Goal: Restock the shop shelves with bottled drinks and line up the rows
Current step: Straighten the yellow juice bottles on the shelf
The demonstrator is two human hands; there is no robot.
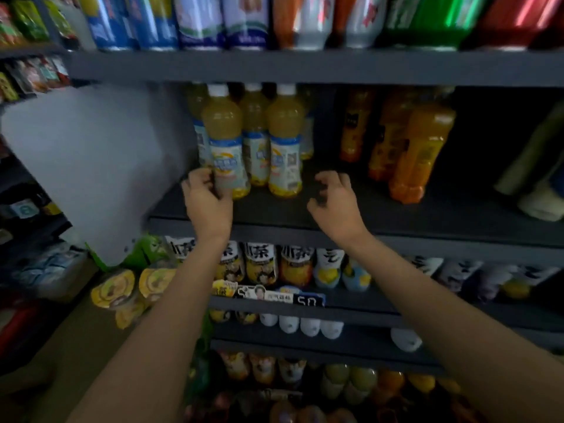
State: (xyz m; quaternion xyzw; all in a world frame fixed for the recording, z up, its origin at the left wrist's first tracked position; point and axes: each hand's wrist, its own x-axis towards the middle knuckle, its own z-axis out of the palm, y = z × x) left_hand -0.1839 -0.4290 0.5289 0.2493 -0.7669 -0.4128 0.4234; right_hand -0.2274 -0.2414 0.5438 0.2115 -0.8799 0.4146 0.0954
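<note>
Several pale yellow juice bottles with white caps stand on the middle grey shelf [274,213]. My left hand [206,198] grips the base of the front left yellow bottle [225,141]. A second front bottle [285,141] stands just to its right, with more bottles behind. My right hand [334,196] hovers over the bare shelf to the right of that bottle, fingers loosely curled and holding nothing. Orange juice bottles [418,151] stand in a row further right.
Cans and bottles [244,22] line the shelf above. Tea bottles [262,264] fill the shelf below, behind a price strip [308,300]. A bundle of yellow-lidded cups [128,288] lies at lower left. A grey side panel [91,166] bounds the shelf on the left.
</note>
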